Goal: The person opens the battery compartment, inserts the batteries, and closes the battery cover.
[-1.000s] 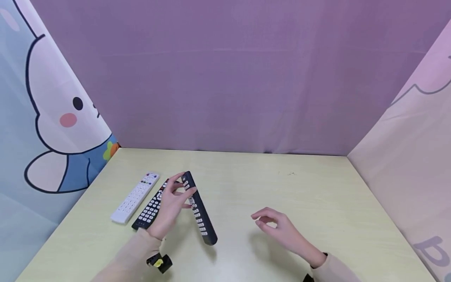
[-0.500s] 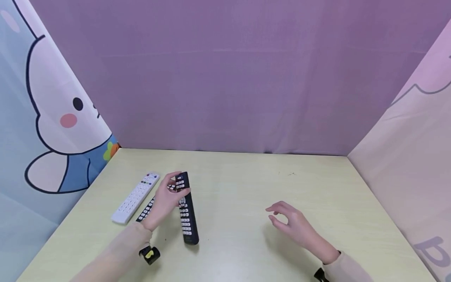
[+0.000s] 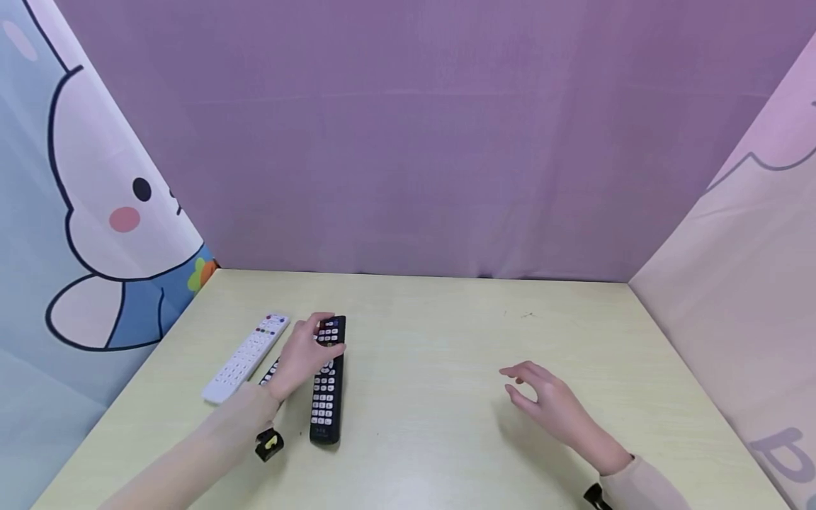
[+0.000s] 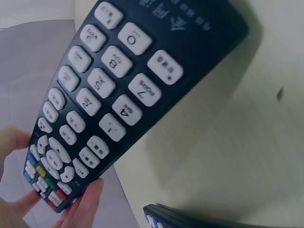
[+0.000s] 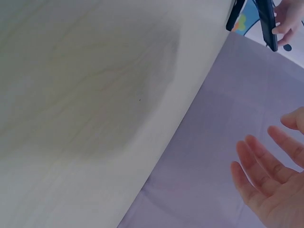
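My left hand [image 3: 298,365] grips a black remote control [image 3: 326,404] with white buttons near its far end, thumb on one edge and fingers on the other. In the left wrist view the remote [image 4: 102,90] appears lifted at the held end; I cannot tell whether its near end touches the table. Partly hidden under my left hand lies a second black remote [image 3: 270,372]. Left of that, a white remote [image 3: 246,360] lies flat. Over the table's right half hovers my right hand [image 3: 554,407], fingers loosely bent and holding nothing.
The pale wooden table [image 3: 433,340] ends at a purple cloth wall [image 3: 408,156] behind. A blue cartoon-printed cloth [image 3: 95,297] stands at the left, a pale pink one [image 3: 733,283] at the right.
My left hand has brought the gripped black remote left and lower, turning it from slanted to nearly straight, buttons up. My right hand has drifted right. The white remote stays put.
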Tool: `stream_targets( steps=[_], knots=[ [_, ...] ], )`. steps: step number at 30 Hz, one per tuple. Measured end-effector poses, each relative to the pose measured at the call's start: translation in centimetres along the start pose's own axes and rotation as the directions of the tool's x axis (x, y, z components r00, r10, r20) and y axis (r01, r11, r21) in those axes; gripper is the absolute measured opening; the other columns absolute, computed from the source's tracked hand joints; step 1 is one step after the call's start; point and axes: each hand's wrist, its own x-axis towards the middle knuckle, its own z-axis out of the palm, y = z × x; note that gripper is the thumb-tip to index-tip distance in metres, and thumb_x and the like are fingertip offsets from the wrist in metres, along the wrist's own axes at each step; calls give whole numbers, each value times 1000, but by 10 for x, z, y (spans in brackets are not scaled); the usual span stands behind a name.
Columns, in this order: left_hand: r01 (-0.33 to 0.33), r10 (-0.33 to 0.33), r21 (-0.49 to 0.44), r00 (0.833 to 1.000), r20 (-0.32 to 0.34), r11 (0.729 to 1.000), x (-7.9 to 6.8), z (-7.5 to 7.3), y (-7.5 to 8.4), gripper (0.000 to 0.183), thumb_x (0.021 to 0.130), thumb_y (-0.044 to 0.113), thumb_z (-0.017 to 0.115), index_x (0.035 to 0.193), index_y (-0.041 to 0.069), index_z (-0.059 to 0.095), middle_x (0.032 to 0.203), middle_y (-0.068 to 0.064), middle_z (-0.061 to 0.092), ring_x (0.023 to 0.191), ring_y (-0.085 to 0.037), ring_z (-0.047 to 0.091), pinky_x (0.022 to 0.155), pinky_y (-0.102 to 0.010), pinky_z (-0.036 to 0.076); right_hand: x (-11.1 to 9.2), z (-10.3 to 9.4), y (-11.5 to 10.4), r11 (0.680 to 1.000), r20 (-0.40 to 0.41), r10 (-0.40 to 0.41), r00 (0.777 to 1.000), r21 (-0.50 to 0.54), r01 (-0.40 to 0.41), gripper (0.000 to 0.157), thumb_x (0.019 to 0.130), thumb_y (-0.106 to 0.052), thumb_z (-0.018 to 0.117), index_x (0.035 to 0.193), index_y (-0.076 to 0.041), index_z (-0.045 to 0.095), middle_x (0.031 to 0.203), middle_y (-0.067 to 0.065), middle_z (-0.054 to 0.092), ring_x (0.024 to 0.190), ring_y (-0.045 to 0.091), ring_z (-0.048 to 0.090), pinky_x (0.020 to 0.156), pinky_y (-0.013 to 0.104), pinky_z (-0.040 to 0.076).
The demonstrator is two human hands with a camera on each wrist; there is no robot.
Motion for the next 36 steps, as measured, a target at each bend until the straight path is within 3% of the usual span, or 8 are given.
stream_targets(
  steps=[5,10,18,28,36],
  knots=[
    [11,-20,97,996,83,995,10,2,-1,60,75,25,67,127,11,42,105,-22,47,80,-26,52,61,-32,47,-1,-1,4,1000,4,12,1000,-4,-12,27,69,1,67,95,-6,64,87,-5,60,73,13,56,59,22,48],
    [1,-27,178,989,144,984,19,7,-5,59,75,26,68,126,9,44,106,-22,49,84,-27,51,66,-37,47,-4,-1,8,1000,4,13,1000,-11,-13,27,69,1,67,95,-6,64,86,-6,60,72,13,56,59,23,48],
    [26,-77,211,968,238,977,29,14,-7,57,76,26,67,125,9,46,112,-21,47,89,-28,50,66,-38,47,-6,-3,12,999,15,39,999,-22,-39,25,70,1,67,94,-6,64,85,-4,60,72,14,57,59,23,48],
    [54,-128,259,951,282,964,36,25,-8,58,73,25,69,124,11,46,110,-22,46,77,-26,53,39,-27,47,-9,-3,14,996,58,87,994,-16,-86,23,73,-1,67,95,-7,64,86,-4,61,74,17,59,60,25,49],
    [63,-146,275,945,293,959,38,27,-10,57,72,25,70,122,9,48,107,-20,50,74,-25,54,39,-30,48,-9,-1,14,994,89,106,990,-18,-104,21,75,-2,66,95,-8,64,89,0,62,75,17,58,59,27,49]
  ],
)
